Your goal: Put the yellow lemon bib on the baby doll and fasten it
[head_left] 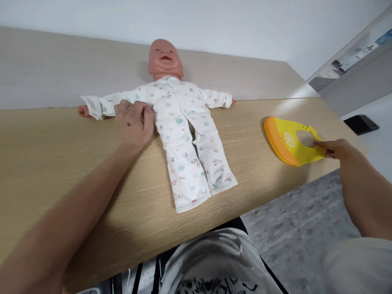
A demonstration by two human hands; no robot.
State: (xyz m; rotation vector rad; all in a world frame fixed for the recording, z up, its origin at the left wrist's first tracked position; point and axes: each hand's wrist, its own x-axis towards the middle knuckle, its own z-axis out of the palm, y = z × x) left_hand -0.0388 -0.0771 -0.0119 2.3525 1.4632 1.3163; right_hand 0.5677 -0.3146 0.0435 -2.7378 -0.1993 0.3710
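A baby doll [165,61] lies on its back on the table, its arms spread wide. It wears a white printed top [171,104] and matching trousers [196,163]; the trouser legs reach toward the near edge. My left hand [134,122] is closed with curled fingers beside the doll's chest, just below its sleeve [107,104]. Whatever those fingers hold, if anything, is hidden. Far to the right, my right hand [335,148] pinches the neck end of a yellow silicone bib [294,141] with an orange pocket and a citrus-slice print. The bib is at the table's right side.
The wooden table [128,212] runs along a white wall [214,24]. Beyond its right end a dark, flat object [360,124] shows on a white surface. Grey floor [284,224] lies below the near edge, beside my lap.
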